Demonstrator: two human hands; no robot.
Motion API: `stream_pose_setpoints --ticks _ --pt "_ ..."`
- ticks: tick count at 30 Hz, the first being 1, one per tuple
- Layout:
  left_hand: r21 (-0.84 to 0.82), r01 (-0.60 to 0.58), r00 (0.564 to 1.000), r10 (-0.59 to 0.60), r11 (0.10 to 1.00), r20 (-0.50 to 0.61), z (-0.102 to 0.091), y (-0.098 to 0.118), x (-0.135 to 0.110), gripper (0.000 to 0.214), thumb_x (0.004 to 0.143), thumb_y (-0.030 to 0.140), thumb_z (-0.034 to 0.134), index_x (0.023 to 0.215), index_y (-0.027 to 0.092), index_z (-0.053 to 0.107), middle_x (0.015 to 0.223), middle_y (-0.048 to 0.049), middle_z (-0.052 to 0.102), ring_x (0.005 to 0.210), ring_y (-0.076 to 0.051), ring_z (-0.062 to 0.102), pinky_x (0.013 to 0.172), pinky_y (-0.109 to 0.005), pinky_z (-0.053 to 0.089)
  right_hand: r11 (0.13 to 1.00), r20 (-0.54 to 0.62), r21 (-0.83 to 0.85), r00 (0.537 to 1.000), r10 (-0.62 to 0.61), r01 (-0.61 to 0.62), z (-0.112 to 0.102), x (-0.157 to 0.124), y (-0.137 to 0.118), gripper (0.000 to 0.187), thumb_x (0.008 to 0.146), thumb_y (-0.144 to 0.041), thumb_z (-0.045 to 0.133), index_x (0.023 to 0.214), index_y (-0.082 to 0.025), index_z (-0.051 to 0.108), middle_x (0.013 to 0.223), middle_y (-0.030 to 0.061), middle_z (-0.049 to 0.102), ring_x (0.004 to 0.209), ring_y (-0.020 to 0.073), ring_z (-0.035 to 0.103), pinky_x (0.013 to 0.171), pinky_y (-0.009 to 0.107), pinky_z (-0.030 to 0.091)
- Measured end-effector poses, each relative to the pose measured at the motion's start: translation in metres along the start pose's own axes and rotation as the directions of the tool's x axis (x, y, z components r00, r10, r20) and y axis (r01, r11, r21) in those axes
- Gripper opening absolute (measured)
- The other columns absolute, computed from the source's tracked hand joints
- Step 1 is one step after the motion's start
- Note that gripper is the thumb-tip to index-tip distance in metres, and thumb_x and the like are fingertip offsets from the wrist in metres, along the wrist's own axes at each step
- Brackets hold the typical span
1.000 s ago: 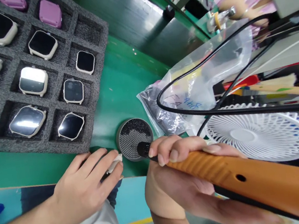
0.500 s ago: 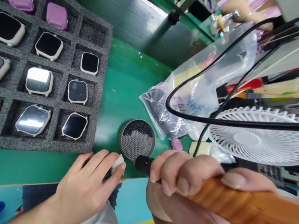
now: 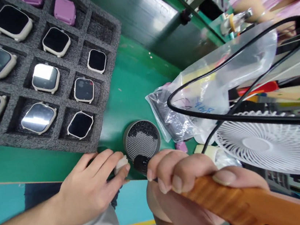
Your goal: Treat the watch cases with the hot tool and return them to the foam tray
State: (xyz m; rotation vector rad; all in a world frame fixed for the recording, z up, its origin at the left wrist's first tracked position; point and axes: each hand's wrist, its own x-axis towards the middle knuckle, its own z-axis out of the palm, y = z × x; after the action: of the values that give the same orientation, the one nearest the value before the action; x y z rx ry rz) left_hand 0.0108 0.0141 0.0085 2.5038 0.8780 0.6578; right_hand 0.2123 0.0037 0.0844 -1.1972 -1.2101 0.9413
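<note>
My left hand (image 3: 89, 185) rests at the front edge of the green bench (image 3: 125, 93), its fingers closed on a small cream watch case (image 3: 120, 164). My right hand (image 3: 185, 174) grips an orange electric screwdriver (image 3: 250, 206); its black tip (image 3: 139, 163) sits right beside the watch case. Just behind them stands a round grey dish (image 3: 141, 138) full of tiny screws.
A grey foam tray (image 3: 100, 30) at the upper left holds several watch bodies in pockets. A white desk fan (image 3: 271, 148), a clear plastic bag (image 3: 205, 90) and black cables (image 3: 222, 117) crowd the right. Another person in pink is at the far top right.
The screwdriver tip has drawn back from over the screw dish and down to the watch case. The view has shifted slightly; my left hand has kept its hold.
</note>
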Motion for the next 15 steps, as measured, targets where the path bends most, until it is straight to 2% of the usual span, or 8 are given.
stream_pose_setpoints --ticks 3,6,10,12,15 --pt "-0.006 0.005 1.000 -0.004 1.000 0.001 0.000 0.000 0.000 0.025 0.101 0.030 0.065 0.124 0.022 0.072 0.137 -0.0050 0.069 0.124 -0.026 0.061 0.093 -0.042 0.044 0.996 -0.039 0.050 0.996 -0.076 0.078 0.005 -0.003 0.007 0.028 0.098 -0.046 0.056 0.122 -0.034 0.058 0.087 -0.0015 0.061 0.070 0.0190 0.064 0.059 0.043 0.057" --pt "-0.009 0.001 1.000 -0.001 1.000 -0.001 0.000 -0.001 0.000 0.025 0.102 0.026 0.061 0.124 0.022 0.072 0.136 -0.0053 0.070 0.123 -0.026 0.061 0.092 -0.041 0.043 0.983 -0.062 0.112 0.988 -0.138 0.145 0.008 -0.006 0.012 0.029 0.102 -0.037 0.039 0.124 -0.029 0.058 0.086 -0.0020 0.063 0.064 0.0168 0.063 0.057 0.041 0.056" --pt "-0.008 -0.010 1.000 0.010 1.000 -0.007 0.001 -0.002 0.000 0.026 0.102 0.023 0.057 0.123 0.021 0.072 0.134 -0.0068 0.070 0.122 -0.026 0.061 0.092 -0.042 0.043 0.985 0.037 0.103 0.989 -0.143 0.139 0.010 -0.004 0.013 0.028 0.099 -0.039 0.048 0.123 -0.032 0.061 0.083 -0.0015 0.064 0.062 0.0181 0.062 0.054 0.041 0.055" --pt "-0.007 -0.011 1.000 0.011 1.000 -0.008 0.001 -0.002 0.000 0.027 0.102 0.023 0.058 0.124 0.021 0.072 0.135 -0.0074 0.070 0.123 -0.027 0.060 0.093 -0.042 0.043 0.988 -0.003 0.060 0.990 -0.143 0.143 0.014 -0.003 0.010 0.028 0.099 -0.044 0.052 0.123 -0.035 0.061 0.079 -0.0026 0.061 0.059 0.0176 0.059 0.054 0.041 0.054" --pt "-0.007 -0.012 1.000 0.012 1.000 -0.005 0.000 -0.001 -0.001 0.027 0.102 0.023 0.057 0.125 0.021 0.072 0.135 -0.0075 0.070 0.123 -0.027 0.060 0.093 -0.042 0.044 0.996 -0.005 0.044 0.997 -0.081 0.081 0.018 -0.003 0.007 0.025 0.099 -0.046 0.051 0.120 -0.038 0.063 0.076 -0.0032 0.059 0.059 0.0186 0.059 0.056 0.043 0.055"
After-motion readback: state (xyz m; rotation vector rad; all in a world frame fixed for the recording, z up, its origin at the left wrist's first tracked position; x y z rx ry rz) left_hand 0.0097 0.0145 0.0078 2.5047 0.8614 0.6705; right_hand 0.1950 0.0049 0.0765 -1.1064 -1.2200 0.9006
